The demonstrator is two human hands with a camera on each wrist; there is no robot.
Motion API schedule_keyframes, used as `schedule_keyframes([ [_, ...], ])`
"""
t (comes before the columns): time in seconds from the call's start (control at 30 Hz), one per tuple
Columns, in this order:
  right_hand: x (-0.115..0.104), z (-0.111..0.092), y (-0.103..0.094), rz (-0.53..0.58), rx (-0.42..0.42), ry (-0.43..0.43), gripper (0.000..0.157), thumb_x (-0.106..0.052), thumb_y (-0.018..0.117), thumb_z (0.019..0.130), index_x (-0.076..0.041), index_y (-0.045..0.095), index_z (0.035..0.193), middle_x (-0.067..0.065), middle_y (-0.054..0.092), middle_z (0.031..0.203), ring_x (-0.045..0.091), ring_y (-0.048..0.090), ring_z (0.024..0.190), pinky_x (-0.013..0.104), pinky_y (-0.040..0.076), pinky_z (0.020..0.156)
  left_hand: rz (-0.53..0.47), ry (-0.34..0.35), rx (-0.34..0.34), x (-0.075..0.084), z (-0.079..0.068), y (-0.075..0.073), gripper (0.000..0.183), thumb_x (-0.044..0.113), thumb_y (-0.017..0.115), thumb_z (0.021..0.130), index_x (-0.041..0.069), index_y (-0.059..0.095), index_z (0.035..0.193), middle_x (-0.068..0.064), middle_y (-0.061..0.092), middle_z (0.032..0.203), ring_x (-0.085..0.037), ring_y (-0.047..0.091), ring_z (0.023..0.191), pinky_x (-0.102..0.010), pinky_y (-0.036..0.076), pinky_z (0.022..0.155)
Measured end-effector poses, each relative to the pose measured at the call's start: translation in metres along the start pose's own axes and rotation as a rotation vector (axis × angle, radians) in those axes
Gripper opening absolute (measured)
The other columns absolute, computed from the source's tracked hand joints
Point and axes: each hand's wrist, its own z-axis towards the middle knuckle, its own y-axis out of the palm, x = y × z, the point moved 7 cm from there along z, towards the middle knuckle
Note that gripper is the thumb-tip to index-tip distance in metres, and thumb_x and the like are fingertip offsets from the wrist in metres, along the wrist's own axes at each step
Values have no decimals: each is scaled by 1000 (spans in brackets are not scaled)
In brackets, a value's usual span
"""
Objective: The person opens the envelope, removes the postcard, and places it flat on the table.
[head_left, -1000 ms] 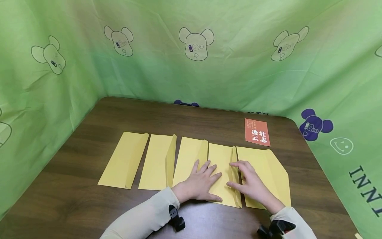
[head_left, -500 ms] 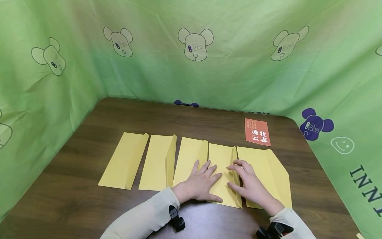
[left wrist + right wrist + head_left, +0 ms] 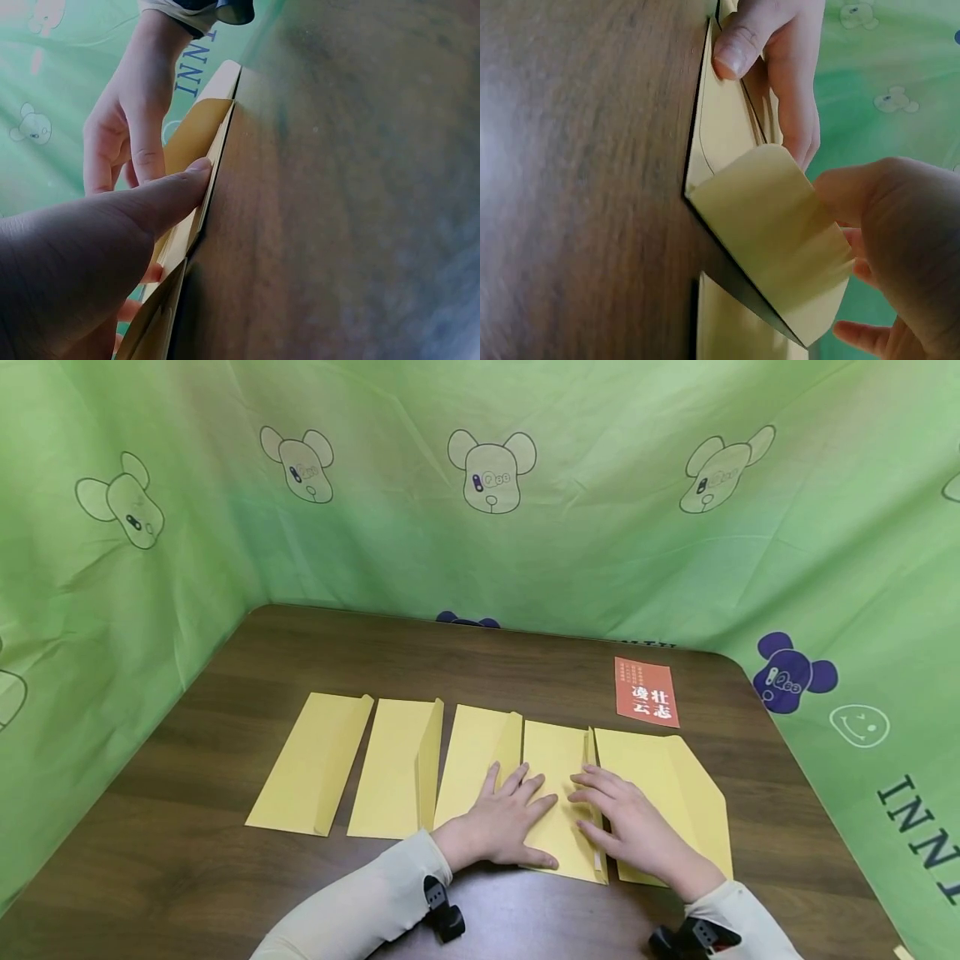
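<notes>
My left hand (image 3: 501,828) lies with fingers spread across the third yellow envelope (image 3: 474,747) and the fourth envelope (image 3: 553,743), its thumb on the fourth one's near end. In the left wrist view that thumb (image 3: 169,196) presses close to the envelope's edge. My right hand (image 3: 647,832) reaches over the fourth envelope's right side, fingers loosely extended. The right wrist view has its raised flap (image 3: 772,236) standing beside the right thumb (image 3: 847,191), with fingertips showing past the flap's edge. The fifth envelope (image 3: 693,793), its flap spread outward, lies partly under the right forearm.
Two more yellow envelopes, the leftmost envelope (image 3: 303,768) and its neighbour (image 3: 390,768), lie at left with flaps folded partly over. A red card (image 3: 647,692) with white characters is at the back right. Green printed cloth (image 3: 375,552) surrounds the brown table (image 3: 172,802).
My right hand has shifted slightly and lies flatter, with its fingers closer together over the fourth envelope's flap side. My left hand stays in place.
</notes>
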Motion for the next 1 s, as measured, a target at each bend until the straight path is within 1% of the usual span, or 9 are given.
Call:
schedule_keyframes([
  [0.2,0,-1,-5,-35,-31,-15,26,-10,79,78,-9,71,103,13,65,121,39,57,119,57,49,87,6,-1,4,0,-1,-1,86,78,49,85,27,39,154,-2,30,160,-27,17,150,-58,17,116],
  [0.4,3,-2,-12,-40,-36,-1,29,-10,80,77,-10,70,104,12,65,121,38,57,119,57,49,87,17,-6,3,-1,1,0,86,79,49,85,28,39,154,-1,30,160,-27,17,150,-58,17,115],
  [0.67,7,-8,-16,-57,-28,17,31,-11,82,76,-8,71,105,14,65,120,37,57,117,57,48,88,20,-4,5,-1,1,1,86,79,49,85,28,39,154,-1,30,160,-28,17,150,-58,17,115],
  [0.87,11,-13,-20,-71,-12,23,35,-10,84,72,-9,70,104,14,64,120,37,58,114,57,49,86,15,-4,13,-1,0,0,86,80,49,85,28,40,153,-1,31,160,-27,18,149,-57,18,115],
  [1.0,14,-17,-21,-81,-12,43,35,-11,84,72,-9,70,104,14,64,119,37,58,114,57,50,86,9,-2,18,-1,0,0,86,79,49,85,28,40,153,-1,31,160,-28,18,149,-58,18,115],
])
